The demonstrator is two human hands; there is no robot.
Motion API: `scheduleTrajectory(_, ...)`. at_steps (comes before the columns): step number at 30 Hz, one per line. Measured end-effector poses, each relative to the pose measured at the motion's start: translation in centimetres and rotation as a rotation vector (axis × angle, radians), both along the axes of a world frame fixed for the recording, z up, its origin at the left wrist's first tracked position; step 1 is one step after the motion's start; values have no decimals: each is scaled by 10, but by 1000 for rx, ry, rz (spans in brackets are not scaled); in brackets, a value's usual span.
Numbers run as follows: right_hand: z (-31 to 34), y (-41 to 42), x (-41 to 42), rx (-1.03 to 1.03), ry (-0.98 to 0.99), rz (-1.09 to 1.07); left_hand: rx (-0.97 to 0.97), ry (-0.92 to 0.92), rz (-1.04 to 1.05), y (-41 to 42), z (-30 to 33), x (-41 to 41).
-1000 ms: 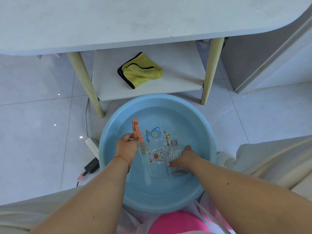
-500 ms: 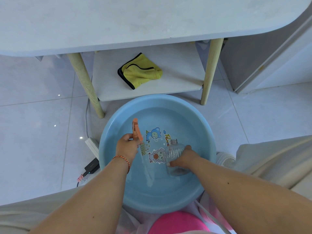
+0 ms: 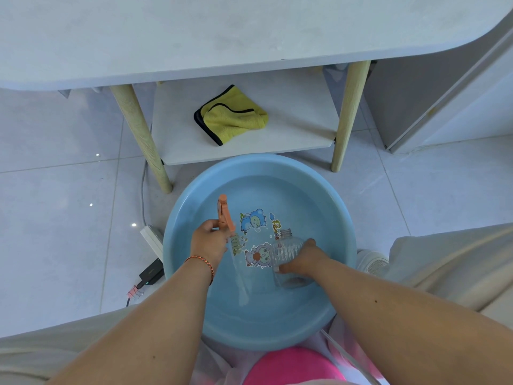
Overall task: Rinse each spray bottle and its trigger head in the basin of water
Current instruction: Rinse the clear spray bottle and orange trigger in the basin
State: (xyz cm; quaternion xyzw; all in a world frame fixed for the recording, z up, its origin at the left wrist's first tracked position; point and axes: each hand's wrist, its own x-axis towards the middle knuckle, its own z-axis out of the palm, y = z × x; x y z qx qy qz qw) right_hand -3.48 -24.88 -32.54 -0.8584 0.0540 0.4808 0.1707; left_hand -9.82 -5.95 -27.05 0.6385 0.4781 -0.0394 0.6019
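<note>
Both hands worked inside the blue basin [image 3: 344,218] in the head view, the only view given. The left hand [image 3: 208,243] gripped the orange trigger head [image 3: 224,215] with its fingers curled round it, nozzle pointing away and the clear dip tube [image 3: 239,276] trailing down into the water toward the person. Held that way, the tube probably stayed wet while the head sat just above the surface. The right hand [image 3: 301,258] gripped the clear ribbed spray bottle [image 3: 286,255], lying tilted with its open threaded neck pointing away and its base low in the water; that tilt looked meant to let water run in and out of the bottle. Head and bottle were apart, with cartoon decals on the basin floor showing between them.

The basin stood on a pale tiled floor [image 3: 61,245], near the legs of a small table with a white tabletop [image 3: 194,31]. A yellow cloth [image 3: 233,118] lay folded on the lower shelf [image 3: 299,126]. A power strip [image 3: 151,238] and a black adapter lay on the floor just beside the basin's left rim, an uncomfortable neighbour for splashing water.
</note>
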Motion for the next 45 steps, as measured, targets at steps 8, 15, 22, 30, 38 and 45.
scheduleTrajectory(8,-3,-2,0,-2,-7,-22,-7,6,10,1,-2,-1)
scheduleTrajectory(15,-10,-1,0,60,37,-188,-11,6,19,3,-2,-3)
scheduleTrajectory(22,-15,11,5,135,50,-409,-30,30,41,8,-3,-10)
scheduleTrajectory(30,-9,24,34,256,-66,-602,-53,-2,63,8,-2,-8)
scheduleTrajectory(38,10,21,51,554,-334,-584,-93,-187,195,13,12,14)
scheduleTrajectory(45,48,17,35,702,-373,-453,-161,-593,395,30,87,40)
